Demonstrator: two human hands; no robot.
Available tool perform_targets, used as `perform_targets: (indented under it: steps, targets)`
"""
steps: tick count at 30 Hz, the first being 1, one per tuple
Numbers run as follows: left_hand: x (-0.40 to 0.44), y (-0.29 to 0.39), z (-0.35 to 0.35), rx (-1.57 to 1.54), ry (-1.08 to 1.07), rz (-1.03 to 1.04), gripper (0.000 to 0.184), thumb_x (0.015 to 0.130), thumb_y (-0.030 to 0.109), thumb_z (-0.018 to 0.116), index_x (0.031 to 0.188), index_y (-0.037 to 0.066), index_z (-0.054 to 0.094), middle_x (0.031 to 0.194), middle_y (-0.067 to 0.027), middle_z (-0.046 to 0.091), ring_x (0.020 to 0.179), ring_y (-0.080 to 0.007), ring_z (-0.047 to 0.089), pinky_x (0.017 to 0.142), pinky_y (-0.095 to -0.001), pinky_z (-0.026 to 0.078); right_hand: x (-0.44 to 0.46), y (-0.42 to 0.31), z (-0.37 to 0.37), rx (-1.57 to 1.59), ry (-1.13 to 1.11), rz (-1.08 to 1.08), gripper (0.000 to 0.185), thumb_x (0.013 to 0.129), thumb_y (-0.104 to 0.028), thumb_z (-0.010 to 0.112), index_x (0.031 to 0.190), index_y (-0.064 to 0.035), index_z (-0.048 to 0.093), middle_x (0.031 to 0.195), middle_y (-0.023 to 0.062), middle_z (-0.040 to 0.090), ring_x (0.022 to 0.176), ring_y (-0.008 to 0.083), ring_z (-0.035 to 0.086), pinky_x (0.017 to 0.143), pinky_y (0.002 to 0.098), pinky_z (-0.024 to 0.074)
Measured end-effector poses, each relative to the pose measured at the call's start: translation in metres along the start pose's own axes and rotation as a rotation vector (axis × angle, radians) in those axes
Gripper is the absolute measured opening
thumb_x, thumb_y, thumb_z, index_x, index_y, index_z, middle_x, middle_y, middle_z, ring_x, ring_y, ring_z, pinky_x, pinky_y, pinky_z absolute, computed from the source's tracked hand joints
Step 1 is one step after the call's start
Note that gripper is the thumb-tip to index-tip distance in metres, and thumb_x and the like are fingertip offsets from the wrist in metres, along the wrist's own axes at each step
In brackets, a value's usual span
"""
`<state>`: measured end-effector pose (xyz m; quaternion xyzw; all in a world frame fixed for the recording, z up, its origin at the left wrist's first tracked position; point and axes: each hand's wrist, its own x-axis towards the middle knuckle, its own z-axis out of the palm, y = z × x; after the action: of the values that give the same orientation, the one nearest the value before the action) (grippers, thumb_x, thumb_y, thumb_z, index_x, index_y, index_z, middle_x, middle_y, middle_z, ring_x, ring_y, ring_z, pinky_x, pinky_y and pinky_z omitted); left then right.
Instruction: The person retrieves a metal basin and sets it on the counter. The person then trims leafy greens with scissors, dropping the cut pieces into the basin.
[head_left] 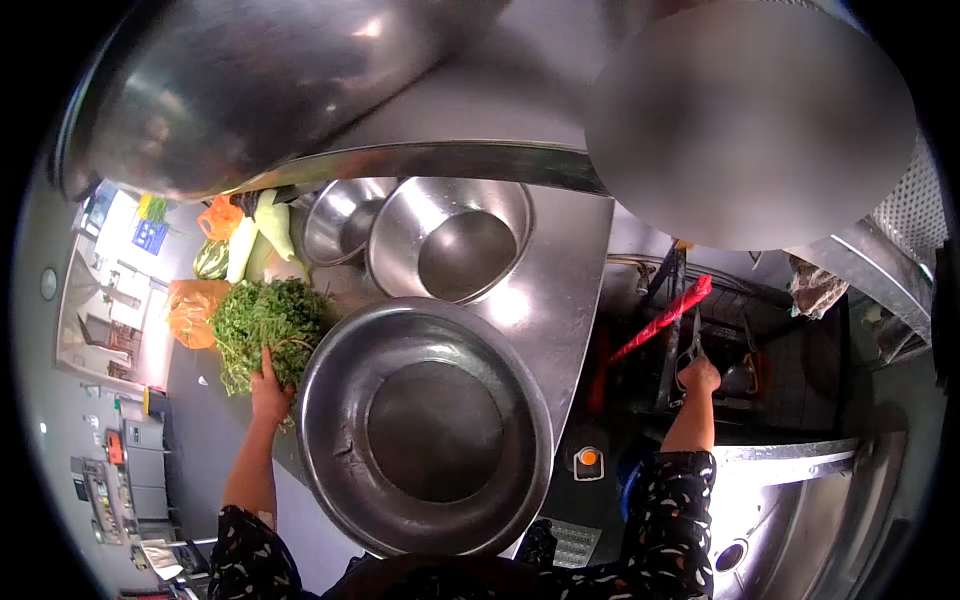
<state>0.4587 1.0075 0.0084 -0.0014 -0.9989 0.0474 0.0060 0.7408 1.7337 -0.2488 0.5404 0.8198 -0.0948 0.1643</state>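
Note:
On the left of the steel table, my left hand (268, 392) touches a bunch of leafy greens (265, 325), its index finger stretched over the leaves. A big metal basin (435, 430) stands on the table just right of that hand. Over at the right, beyond the table edge, my right hand (699, 375) is closed around the handles of a pair of scissors (696, 335), whose blades point away from me. Part of that grip is dark and small.
Two smaller metal bowls (385, 240) (345, 215) sit behind the basin. Pale long gourds (273, 225), a striped melon (212, 259) and an orange bag (194, 312) lie at the back left. A red wrapped pole (665, 318) and a sink (780, 520) are at the right.

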Motion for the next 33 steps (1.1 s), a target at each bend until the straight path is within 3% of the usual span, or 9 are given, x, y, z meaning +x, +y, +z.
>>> perform_targets:
  steps: [5, 7, 13, 15, 19, 23, 29, 31, 33]
  targets:
    - [0.003, 0.005, -0.002, -0.039, -0.030, -0.017, 0.102, 0.075, 0.013, 0.071, 0.151, 0.024, 0.003, 0.111, -0.0266, 0.045, 0.102, -0.0444, 0.052, 0.090, -0.0477, 0.045, -0.025, -0.011, -0.053, 0.331, -0.188, 0.251, 0.027, 0.080, -0.030, 0.060, 0.090, -0.0081, 0.071, 0.100, 0.0168, 0.068, 0.099, 0.0324, 0.065, 0.076, 0.0407, 0.0541]
    - [0.004, 0.005, -0.005, -0.071, -0.095, -0.042, 0.101, 0.077, 0.014, 0.070, 0.151, 0.023, 0.002, 0.120, -0.0307, 0.043, 0.104, -0.0447, 0.053, 0.089, -0.0477, 0.046, -0.013, 0.012, -0.033, 0.913, -0.200, 0.203, 0.032, 0.079, -0.034, 0.067, 0.066, -0.0050, 0.063, 0.058, 0.0097, 0.059, 0.045, 0.0244, 0.055, 0.041, 0.0388, 0.0395]
    - [0.008, -0.017, -0.002, -0.288, -0.162, -0.075, 0.093, 0.086, 0.025, 0.064, 0.150, 0.022, -0.004, 0.138, -0.0385, 0.028, 0.108, -0.0459, 0.054, 0.086, -0.0465, 0.048, -0.159, 0.025, -0.095, 1.941, -0.227, 0.107, 0.015, 0.085, -0.021, 0.067, 0.082, -0.0082, 0.059, 0.068, 0.0005, 0.057, 0.057, 0.0122, 0.055, 0.050, 0.0241, 0.0462]
    - [0.014, -0.029, 0.001, -0.371, -0.187, -0.051, 0.091, 0.087, 0.028, 0.062, 0.150, 0.023, -0.003, 0.137, -0.0371, 0.029, 0.104, -0.0462, 0.056, 0.086, -0.0460, 0.048, -0.214, 0.040, -0.107, 1.819, -0.370, 0.007, 0.012, 0.085, -0.014, 0.067, 0.087, -0.0053, 0.059, 0.075, 0.0024, 0.059, 0.065, 0.0128, 0.057, 0.058, 0.0239, 0.0496]
    - [0.030, -0.053, 0.001, -0.451, -0.142, 0.046, 0.093, 0.084, 0.025, 0.064, 0.150, 0.028, -0.002, 0.138, -0.0392, 0.029, 0.106, -0.0479, 0.054, 0.088, -0.0483, 0.047, -0.315, 0.066, -0.104, 1.288, -0.050, -0.134, 0.018, 0.087, -0.019, 0.065, 0.092, -0.0031, 0.059, 0.073, 0.0024, 0.060, 0.059, 0.0126, 0.057, 0.051, 0.0240, 0.0434]
    - [0.072, -0.097, 0.018, -0.516, -0.026, 0.188, 0.090, 0.083, 0.028, 0.066, 0.150, 0.025, 0.006, 0.124, -0.0268, 0.043, 0.096, -0.0428, 0.058, 0.082, -0.0463, 0.050, -0.416, 0.054, -0.115, 1.269, 0.161, -0.145, 0.020, 0.087, -0.015, 0.063, 0.102, -0.0044, 0.056, 0.080, 0.0025, 0.061, 0.058, 0.0099, 0.055, 0.049, 0.0234, 0.0417]
    - [0.162, -0.154, 0.029, -0.555, -0.012, 0.270, 0.087, 0.082, 0.028, 0.067, 0.150, 0.025, 0.012, 0.118, -0.0244, 0.047, 0.095, -0.0422, 0.058, 0.080, -0.0472, 0.049, -0.618, -0.106, -0.161, 1.515, 0.232, -0.342, 0.031, 0.086, -0.014, 0.064, 0.112, -0.0005, 0.056, 0.076, 0.0009, 0.056, 0.052, 0.0081, 0.047, 0.046, 0.0208, 0.0355]
    - [0.180, -0.157, 0.026, -0.583, -0.023, 0.299, 0.087, 0.080, 0.032, 0.067, 0.149, 0.024, 0.014, 0.119, -0.0258, 0.048, 0.095, -0.0420, 0.059, 0.080, -0.0470, 0.050, -0.663, -0.160, -0.147, 1.483, 0.142, -0.361, 0.056, 0.077, -0.037, 0.075, 0.113, 0.0017, 0.055, 0.073, 0.0012, 0.054, 0.051, 0.0084, 0.047, 0.043, 0.0212, 0.0356]
    - [0.185, -0.153, 0.016, -0.581, -0.089, 0.302, 0.088, 0.079, 0.035, 0.068, 0.149, 0.023, 0.015, 0.122, -0.0267, 0.047, 0.094, -0.0411, 0.061, 0.080, -0.0459, 0.051, -0.707, -0.224, -0.138, 1.452, -0.021, -0.175, 0.065, 0.072, -0.036, 0.079, 0.118, 0.0017, 0.052, 0.080, 0.0024, 0.055, 0.056, 0.0105, 0.051, 0.048, 0.0220, 0.0419]
